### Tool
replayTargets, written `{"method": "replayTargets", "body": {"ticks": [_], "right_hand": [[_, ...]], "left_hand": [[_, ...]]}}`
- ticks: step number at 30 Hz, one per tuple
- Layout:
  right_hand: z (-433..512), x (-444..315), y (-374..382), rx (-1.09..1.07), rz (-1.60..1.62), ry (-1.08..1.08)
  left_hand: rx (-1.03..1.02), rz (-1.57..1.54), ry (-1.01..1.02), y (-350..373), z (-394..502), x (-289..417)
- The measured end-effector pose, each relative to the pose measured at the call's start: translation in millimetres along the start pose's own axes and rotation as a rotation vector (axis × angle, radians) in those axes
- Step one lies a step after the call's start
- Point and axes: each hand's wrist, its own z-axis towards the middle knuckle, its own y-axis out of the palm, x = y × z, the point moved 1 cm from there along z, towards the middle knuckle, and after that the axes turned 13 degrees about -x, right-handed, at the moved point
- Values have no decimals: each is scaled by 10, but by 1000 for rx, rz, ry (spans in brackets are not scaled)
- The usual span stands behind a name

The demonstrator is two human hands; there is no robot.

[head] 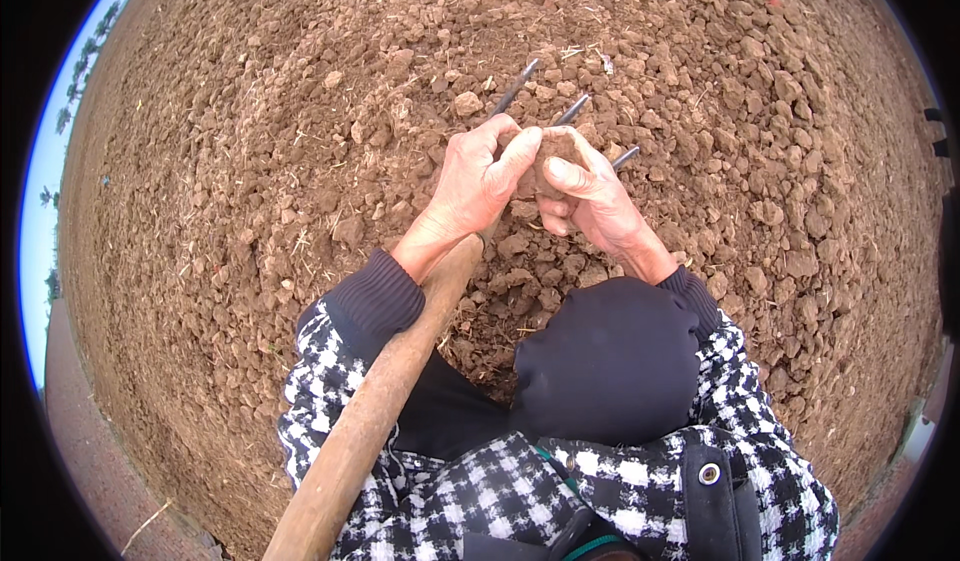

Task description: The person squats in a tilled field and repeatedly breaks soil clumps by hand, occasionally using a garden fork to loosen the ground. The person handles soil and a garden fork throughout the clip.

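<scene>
Both my left hand and my right hand grip one clod of brown soil between them, thumbs on its near side. Under my left forearm runs the wooden handle of a pronged fork or hoe, leaning back against my body. Beyond my hands its metal tines stick out, several in number, tips pointing away. My hands hide the tool's head and part of the clod.
Cloddy tilled soil with bits of straw surrounds me. My bent knee in dark trousers is just below my right hand. A paved strip borders the soil at lower left. A scrap of litter lies past the tines.
</scene>
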Motion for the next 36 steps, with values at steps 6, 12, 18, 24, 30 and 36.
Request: {"method": "replayTargets", "body": {"ticks": [6,12,18,24,30,36], "right_hand": [[-47,9,-18,64,67,-131],[-113,11,-133,105,127,-163],[-65,32,-169,108,130,-146],[3,19,-107,232,-539,-15],[121,8,-63,353,-727,-79],[188,42,-37,396,-313,-270]], "left_hand": [[-7,-566,-141,-37,26,-54],[-148,-444,-178,-13,3,-71],[-333,-349,-133,42,24,-126],[-229,-277,-249,28,47,-180],[-175,-350,-255,61,40,-39],[-254,-441,-62,84,4,86]]}}
